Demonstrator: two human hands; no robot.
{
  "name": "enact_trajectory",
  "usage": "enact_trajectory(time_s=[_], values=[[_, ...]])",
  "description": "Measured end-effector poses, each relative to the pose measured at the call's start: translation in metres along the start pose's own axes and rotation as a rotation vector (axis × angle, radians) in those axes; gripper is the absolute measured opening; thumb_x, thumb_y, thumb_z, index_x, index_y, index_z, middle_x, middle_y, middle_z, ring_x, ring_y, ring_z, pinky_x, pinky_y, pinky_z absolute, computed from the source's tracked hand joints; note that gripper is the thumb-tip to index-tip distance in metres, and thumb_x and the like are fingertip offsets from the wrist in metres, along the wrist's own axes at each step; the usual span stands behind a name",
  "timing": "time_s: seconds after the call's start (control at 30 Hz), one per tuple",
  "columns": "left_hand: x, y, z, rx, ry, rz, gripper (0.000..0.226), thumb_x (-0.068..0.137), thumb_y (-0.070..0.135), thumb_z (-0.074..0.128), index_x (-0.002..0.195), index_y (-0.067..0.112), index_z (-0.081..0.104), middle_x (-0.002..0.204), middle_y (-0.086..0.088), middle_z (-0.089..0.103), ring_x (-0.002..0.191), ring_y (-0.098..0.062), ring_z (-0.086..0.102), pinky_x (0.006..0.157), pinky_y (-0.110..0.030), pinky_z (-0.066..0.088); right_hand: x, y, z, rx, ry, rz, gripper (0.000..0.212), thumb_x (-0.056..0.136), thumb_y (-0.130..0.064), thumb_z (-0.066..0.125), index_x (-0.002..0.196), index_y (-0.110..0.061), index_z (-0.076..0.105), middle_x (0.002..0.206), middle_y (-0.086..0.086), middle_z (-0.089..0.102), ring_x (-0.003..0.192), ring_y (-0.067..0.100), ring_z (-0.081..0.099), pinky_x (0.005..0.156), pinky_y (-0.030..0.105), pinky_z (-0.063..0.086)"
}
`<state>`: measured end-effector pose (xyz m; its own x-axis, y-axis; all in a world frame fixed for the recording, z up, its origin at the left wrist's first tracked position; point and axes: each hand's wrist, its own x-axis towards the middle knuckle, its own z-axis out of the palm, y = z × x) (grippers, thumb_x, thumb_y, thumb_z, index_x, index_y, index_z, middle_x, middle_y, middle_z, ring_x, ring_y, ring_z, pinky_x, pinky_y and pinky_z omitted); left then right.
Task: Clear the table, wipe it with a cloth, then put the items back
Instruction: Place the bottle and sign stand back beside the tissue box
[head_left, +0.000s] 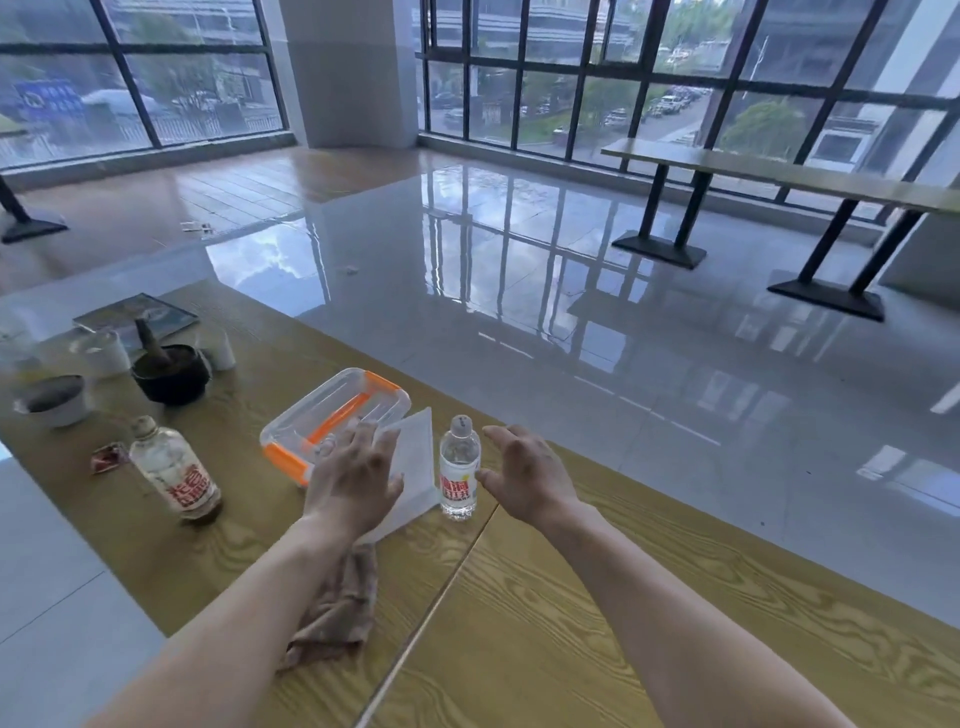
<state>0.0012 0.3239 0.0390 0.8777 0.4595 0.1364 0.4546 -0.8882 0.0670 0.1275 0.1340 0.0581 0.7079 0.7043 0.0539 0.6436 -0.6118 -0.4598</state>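
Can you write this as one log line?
left hand: open, over white sheet | right hand: open beside water bottle | cloth: lying on table | clearing: not done

Surface layout, near edge to far edge.
Cloth (337, 608) lies nearest on the surface (571, 597). Behind it lies a sheet (415, 457), with the right bottle (459, 467) standing just right of it and a box (332, 410) just left and behind. The left bottle (174, 467) stands well left of the box, a packet (109, 457) just beside it on its left. Farther back is a mortar (171, 371) with a pestle (150, 338) in it, a bowl (54, 400) to its left, and a cup (106, 353) and book (137, 314) behind. A bench (779, 171) stands on the floor (519, 312), far right.
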Motion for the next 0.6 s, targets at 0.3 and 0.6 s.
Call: enact_trajectory(time_s=[0.3, 0.6], values=[[0.045, -0.022, 0.018, 0.024, -0.049, 0.057, 0.055, 0.09, 0.036, 0.063, 0.137, 0.014, 0.045, 0.129, -0.011, 0.057, 0.114, -0.03, 0.058, 0.087, -0.041, 0.055, 0.063, -0.019, 0.026, -0.017, -0.023, 0.053, 0.048, 0.089, -0.027, 0.066, 0.134, -0.014, 0.053, 0.128, 0.007, 0.055, 0.119, 0.03, 0.051, 0.091, 0.04, 0.048], [0.053, -0.017, 0.022, 0.058, -0.105, 0.079, 0.042, 0.082, 0.012, 0.075, 0.121, 0.011, 0.06, 0.097, -0.008, 0.073, 0.081, -0.026, 0.07, 0.066, -0.037, 0.061, 0.078, -0.013, 0.041, -0.046, -0.098, 0.026, 0.052, 0.093, -0.02, 0.062, 0.143, -0.018, 0.047, 0.131, 0.003, 0.055, 0.118, 0.029, 0.052, 0.095, 0.039, 0.047]])
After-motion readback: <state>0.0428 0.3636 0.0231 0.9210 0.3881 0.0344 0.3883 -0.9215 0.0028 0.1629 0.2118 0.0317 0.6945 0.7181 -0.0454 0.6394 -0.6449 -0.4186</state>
